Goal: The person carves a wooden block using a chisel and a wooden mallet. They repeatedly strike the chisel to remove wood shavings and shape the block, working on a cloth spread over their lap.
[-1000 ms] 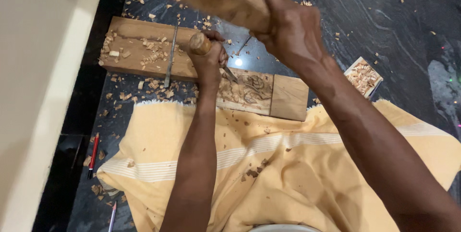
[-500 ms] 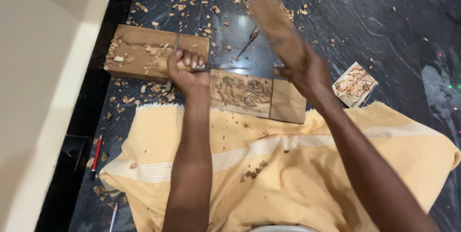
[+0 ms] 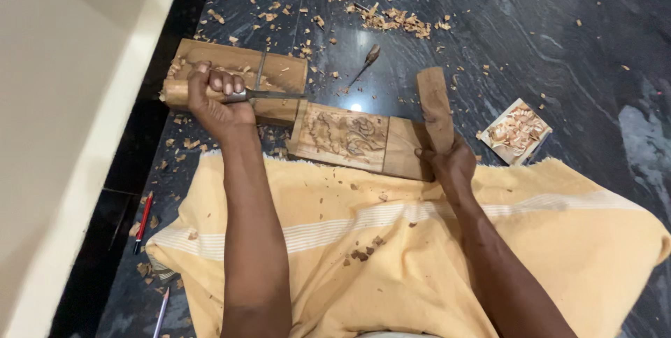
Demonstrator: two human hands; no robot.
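My left hand is closed around a wooden-handled chisel, its blade laid flat toward the carved panel to bite the relief. My right hand grips a wooden mallet, raised upright beside the panel's end, with the yellow cloth catching chips.

A small open box, white with a blue edge, sits on the dark floor, full of wood chips.
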